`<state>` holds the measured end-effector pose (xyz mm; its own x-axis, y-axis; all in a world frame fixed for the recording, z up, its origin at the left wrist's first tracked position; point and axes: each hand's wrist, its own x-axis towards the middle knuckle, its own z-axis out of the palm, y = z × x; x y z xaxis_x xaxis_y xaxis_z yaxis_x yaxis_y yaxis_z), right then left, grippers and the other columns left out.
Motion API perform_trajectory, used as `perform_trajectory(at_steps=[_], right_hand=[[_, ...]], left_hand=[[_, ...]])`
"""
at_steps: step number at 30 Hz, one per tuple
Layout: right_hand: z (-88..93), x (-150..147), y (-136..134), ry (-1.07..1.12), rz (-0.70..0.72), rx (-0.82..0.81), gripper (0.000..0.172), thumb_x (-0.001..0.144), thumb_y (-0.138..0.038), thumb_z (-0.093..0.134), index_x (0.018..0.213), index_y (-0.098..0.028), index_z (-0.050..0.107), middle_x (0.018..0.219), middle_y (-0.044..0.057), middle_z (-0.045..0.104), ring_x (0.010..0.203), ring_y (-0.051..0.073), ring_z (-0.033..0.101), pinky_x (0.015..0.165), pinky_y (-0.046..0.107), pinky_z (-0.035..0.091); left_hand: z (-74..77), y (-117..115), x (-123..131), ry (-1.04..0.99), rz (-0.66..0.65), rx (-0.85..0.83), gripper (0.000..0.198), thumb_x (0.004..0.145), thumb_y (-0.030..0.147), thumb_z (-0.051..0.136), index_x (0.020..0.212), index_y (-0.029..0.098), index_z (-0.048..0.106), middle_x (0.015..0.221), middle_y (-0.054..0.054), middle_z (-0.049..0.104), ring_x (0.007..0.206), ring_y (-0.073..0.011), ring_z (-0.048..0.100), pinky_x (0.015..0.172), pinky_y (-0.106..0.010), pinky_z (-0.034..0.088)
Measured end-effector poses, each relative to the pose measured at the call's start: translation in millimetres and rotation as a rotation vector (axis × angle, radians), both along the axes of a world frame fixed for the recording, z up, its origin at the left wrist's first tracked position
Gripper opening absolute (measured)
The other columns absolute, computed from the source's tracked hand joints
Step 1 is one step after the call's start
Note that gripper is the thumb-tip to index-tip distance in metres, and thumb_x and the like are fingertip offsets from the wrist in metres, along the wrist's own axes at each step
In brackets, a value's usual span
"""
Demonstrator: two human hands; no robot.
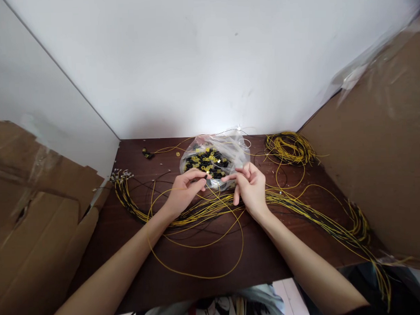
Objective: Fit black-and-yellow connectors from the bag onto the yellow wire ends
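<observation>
A small black piece (206, 177) is pinched between the thumb and forefinger of the left hand (186, 188), just in front of the plastic bag (238, 152). The right hand (250, 188) is held just beside it, forefinger extended and thumb lowered; whether anything is gripped there cannot be told. A yellow wire (214, 277) is looped below the hands. Beneath them, a bundle of yellow and black wires (205, 213) is stretched across the table (265, 256). Black and yellow pieces (208, 158) are contained in the bag. Farther right, a wire coil (288, 148) is placed near the wall (193, 61).
</observation>
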<state>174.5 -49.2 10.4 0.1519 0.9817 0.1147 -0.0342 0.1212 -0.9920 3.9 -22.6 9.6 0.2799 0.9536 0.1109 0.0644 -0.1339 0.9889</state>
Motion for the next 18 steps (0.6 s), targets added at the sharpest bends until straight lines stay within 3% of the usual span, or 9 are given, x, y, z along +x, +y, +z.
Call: perform_trajectory(at_steps=[3,5,8,10,14,18], right_hand=[[-0.8,-0.6,-0.9,-0.045,0.001,0.007,0.022,0.073,-0.014,0.042,0.066,-0.023,0.023,0.058,-0.002,0.063,0.023,0.005,0.043,0.029,0.019,0.022],[-1.6,-2.2,-0.6,-0.046,0.022,0.045,0.021,0.076,-0.016,0.045,0.067,-0.023,0.027,0.053,-0.005,0.06,0.029,0.007,0.049,0.035,0.019,0.031],[-2.8,-5.7,0.0,-0.111,0.065,0.129,0.011,0.081,-0.021,0.052,0.081,-0.022,0.042,0.052,-0.006,0.06,0.05,0.013,0.061,0.054,0.025,0.047],[-3.2,-7.4,-0.1,-0.256,0.082,0.19,0.006,0.084,-0.026,0.054,0.08,-0.021,0.053,0.062,-0.001,0.064,0.064,0.015,0.063,0.068,0.031,0.049],[-3.2,-6.8,-1.0,-0.455,0.071,0.293,0.049,0.093,-0.03,0.038,0.049,-0.021,0.058,0.073,0.003,0.067,0.087,0.018,0.061,0.086,0.035,0.044],[-2.2,-2.6,-0.3,-0.477,0.058,0.265,0.055,0.089,-0.02,0.037,0.037,-0.023,0.054,0.085,0.001,0.069,0.097,0.019,0.058,0.092,0.037,0.04]], left_hand=[[0.5,-0.3,0.1,0.02,-0.04,0.041,0.012,0.075,0.019,0.059,0.078,0.015,0.069,0.075,-0.002,0.057,0.062,-0.0097,0.053,0.059,-0.022,0.046],[-0.1,-0.7,0.2,0.046,-0.063,0.069,0.013,0.076,0.018,0.058,0.079,0.015,0.07,0.077,-0.002,0.056,0.063,-0.0096,0.052,0.059,-0.022,0.045],[-2.2,-1.3,0.3,0.081,-0.088,0.11,0.015,0.077,0.018,0.057,0.081,0.015,0.071,0.077,-0.003,0.054,0.063,-0.0101,0.052,0.058,-0.022,0.044],[-3.4,-1.4,0.1,0.097,-0.099,0.128,0.016,0.078,0.018,0.056,0.082,0.015,0.071,0.077,-0.003,0.053,0.063,-0.0101,0.051,0.057,-0.022,0.043],[-4.3,-0.6,-0.5,0.098,-0.096,0.116,0.016,0.079,0.018,0.055,0.084,0.016,0.071,0.078,-0.003,0.053,0.064,-0.0102,0.051,0.059,-0.022,0.044],[-4.7,0.1,-0.2,0.088,-0.091,0.109,0.016,0.078,0.019,0.056,0.083,0.016,0.071,0.079,-0.003,0.053,0.068,-0.0114,0.052,0.06,-0.022,0.045]])
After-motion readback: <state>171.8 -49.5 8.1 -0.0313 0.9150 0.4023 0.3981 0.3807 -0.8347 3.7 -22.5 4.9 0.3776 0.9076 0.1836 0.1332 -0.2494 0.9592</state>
